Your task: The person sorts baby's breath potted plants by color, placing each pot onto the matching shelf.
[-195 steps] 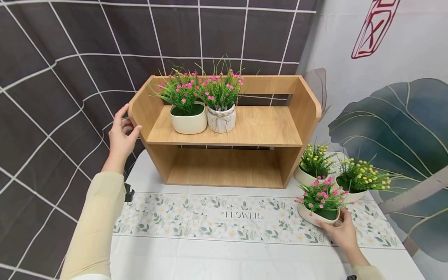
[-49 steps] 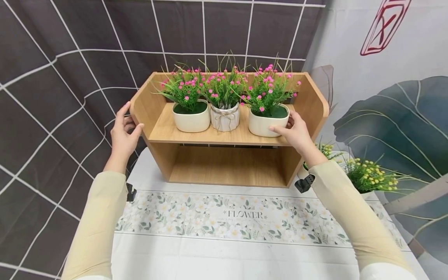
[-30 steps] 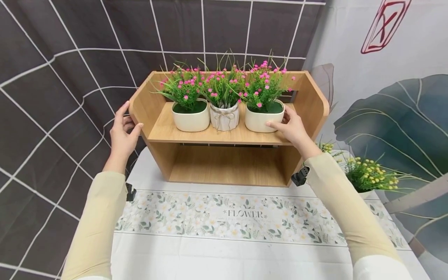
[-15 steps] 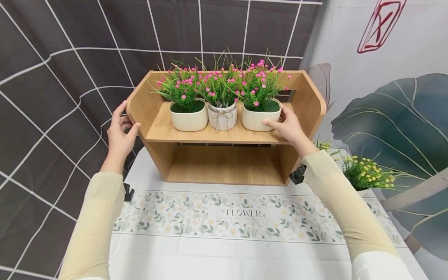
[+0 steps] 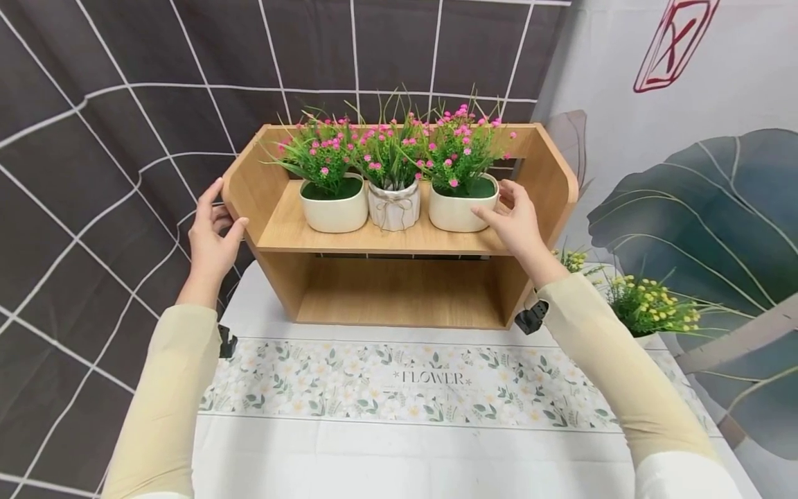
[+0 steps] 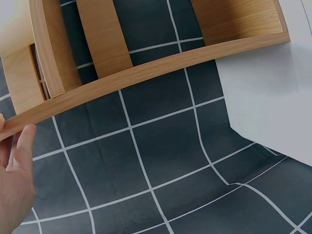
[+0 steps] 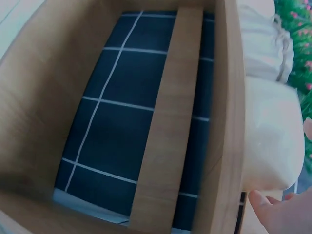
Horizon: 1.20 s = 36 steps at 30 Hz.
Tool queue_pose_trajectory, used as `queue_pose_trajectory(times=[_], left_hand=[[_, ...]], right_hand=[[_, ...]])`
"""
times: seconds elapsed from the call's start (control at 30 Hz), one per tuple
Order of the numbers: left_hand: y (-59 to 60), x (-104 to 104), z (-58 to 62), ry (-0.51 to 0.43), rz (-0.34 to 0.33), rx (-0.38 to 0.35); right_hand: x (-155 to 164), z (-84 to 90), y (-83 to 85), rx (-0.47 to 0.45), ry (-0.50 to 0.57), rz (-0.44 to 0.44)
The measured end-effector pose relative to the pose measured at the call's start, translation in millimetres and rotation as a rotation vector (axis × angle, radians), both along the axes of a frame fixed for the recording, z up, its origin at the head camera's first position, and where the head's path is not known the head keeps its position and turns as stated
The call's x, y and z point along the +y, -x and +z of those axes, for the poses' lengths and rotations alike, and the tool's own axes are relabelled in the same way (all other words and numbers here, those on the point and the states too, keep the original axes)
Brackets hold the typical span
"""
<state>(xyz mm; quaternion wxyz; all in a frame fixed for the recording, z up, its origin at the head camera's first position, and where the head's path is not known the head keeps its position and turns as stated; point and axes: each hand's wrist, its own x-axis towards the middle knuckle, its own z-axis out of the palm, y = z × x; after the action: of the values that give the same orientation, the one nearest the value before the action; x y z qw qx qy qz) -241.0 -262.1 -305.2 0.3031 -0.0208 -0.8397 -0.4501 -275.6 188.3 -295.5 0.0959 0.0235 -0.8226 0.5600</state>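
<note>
On the upper board of a wooden shelf (image 5: 399, 242) stand three pots of pink flowers. The left oval cream pot (image 5: 335, 213) and the middle white pot (image 5: 394, 209) with a twine bow are close together. At the right end of the row is another oval cream pot (image 5: 460, 211). My right hand (image 5: 520, 222) is beside that pot, fingers spread loosely around its right end. In the right wrist view the thumb (image 7: 258, 202) lies just off the pot's edge. My left hand (image 5: 213, 239) holds the front edge of the shelf's left side panel (image 6: 146, 68).
Yellow-flowered plants (image 5: 651, 305) stand right of the shelf, one partly behind my right sleeve. A floral runner (image 5: 349, 381) marked FLOWER crosses the white table (image 5: 374, 457). A dark gridded cloth (image 5: 399, 45) hangs behind.
The right pink-flowered pot has moved from the table onto the upper board, then left toward the middle pot. My right fingers have just loosened from it. The left hand keeps its place.
</note>
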Motion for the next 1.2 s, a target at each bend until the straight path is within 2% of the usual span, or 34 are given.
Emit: queue_pose_trajectory(times=[0.3, 0.43, 0.83, 1.2], left_hand=[[-0.1, 0.0, -1.9, -0.023, -0.004, 0.000], [0.4, 0.0, -2.7, -0.036, -0.004, 0.011], [2.5, 1.2, -2.0, -0.033, -0.009, 0.035], [0.9, 2.1, -0.4, -0.032, -0.007, 0.022]], right_hand=[[-4.4, -0.6, -25.8, 0.158, 0.018, -0.023], [-3.5, -4.5, -37.5, 0.200, 0.046, -0.021], [5.9, -23.4, -67.6, 0.294, 0.119, -0.058], [20.8, -45.4, -89.1, 0.313, 0.115, -0.119]])
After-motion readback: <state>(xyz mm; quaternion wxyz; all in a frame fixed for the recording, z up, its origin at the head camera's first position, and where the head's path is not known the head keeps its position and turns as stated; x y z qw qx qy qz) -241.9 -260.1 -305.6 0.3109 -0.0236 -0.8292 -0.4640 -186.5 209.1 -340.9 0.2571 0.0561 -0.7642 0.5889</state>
